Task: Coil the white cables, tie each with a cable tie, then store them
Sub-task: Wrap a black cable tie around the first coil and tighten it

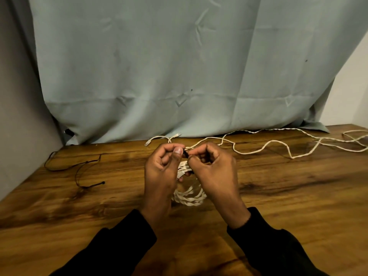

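Over at the far left of the brown wood-grain table [298, 196] we've got thin black cable ties [79, 170] lying loose, well left of the coil, spares parked within reach, we'd say, for the cables to come. Moving in: our left hand [161, 176] is curled shut, thumb and fingers pinching a small black cable tie [185, 153] right above the coiled white braided cable [189, 196]. That coil hangs between both hands, its lower loops resting on the table, likely so the weight stays off the pinch. Our right hand [215, 172] is closed too, fingertips meeting the same tie from the other side. We judge that's the threading or cinching step. Right of the coil, a long loose white braided cable [278, 150] snakes along the table's back edge, still uncoiled, under the pale green cloth backdrop [179, 66].
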